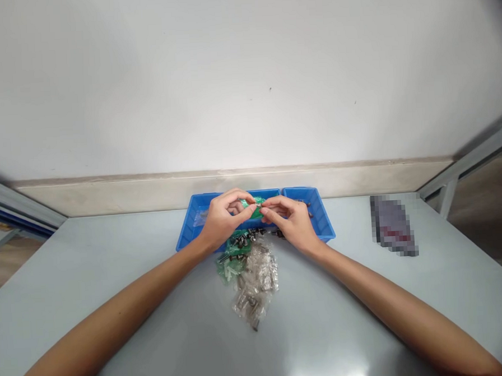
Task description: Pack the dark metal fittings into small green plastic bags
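Note:
My left hand (225, 214) and my right hand (293, 219) meet above the front of the blue bins, fingertips pinched. Between them is a small pale piece (258, 205), too small to name. Both hands seem to grip it, one from each side. Behind the fingertips, green plastic packaging (246, 201) shows inside the large blue bin (185, 231). Just below, dark metal fasteners (241, 240) lie on and beside green bags. Nearer to me is a heap of clear plastic bags (259, 266) with small parts inside.
A second blue bin (325, 226) adjoins on the right, with small brown parts in it. A blurred-out dark item (394, 225) lies on the grey table (158, 339) to the right. The wall (246, 98) rises behind, and metal frames stand at both sides.

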`<state>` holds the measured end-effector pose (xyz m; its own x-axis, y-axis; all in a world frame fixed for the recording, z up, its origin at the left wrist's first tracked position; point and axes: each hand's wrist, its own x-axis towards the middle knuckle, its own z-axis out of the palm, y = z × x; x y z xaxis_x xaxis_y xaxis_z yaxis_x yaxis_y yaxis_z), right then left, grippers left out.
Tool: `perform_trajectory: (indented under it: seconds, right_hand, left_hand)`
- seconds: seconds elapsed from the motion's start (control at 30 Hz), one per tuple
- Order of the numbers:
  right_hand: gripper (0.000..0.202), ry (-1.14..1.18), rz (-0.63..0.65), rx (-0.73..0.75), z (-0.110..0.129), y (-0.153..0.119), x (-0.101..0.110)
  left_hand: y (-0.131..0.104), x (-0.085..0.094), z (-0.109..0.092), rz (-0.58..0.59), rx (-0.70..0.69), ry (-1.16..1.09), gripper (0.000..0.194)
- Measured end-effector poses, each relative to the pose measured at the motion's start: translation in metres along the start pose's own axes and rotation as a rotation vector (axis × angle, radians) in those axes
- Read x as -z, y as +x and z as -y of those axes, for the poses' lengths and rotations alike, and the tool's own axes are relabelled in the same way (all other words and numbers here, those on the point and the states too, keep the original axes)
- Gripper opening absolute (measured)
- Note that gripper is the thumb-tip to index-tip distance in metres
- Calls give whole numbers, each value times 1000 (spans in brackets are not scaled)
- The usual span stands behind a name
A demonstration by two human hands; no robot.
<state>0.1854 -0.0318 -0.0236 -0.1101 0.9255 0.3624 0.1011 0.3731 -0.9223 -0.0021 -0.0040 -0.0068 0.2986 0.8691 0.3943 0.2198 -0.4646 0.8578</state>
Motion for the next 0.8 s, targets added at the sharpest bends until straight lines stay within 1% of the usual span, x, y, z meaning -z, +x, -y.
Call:
perform_trajectory:
  seconds: [0.13, 0.27, 0.47, 0.8]
  right_hand:
    - [12, -2, -10, -3, -1, 0, 0]
    - [11, 24, -7, -20, -2, 0, 1]
    - [13, 32, -10, -29, -3, 0, 0]
    - [13, 38, -6, -44, -2, 1, 1]
  left_hand:
    - [0, 1, 1, -24, 27, -31, 13]
    - [-1, 1, -2, -5, 73, -111, 13]
    - [-2, -1, -4, -18, 82, -229, 15]
    - [-2, 0, -2, -46, 100, -162, 15]
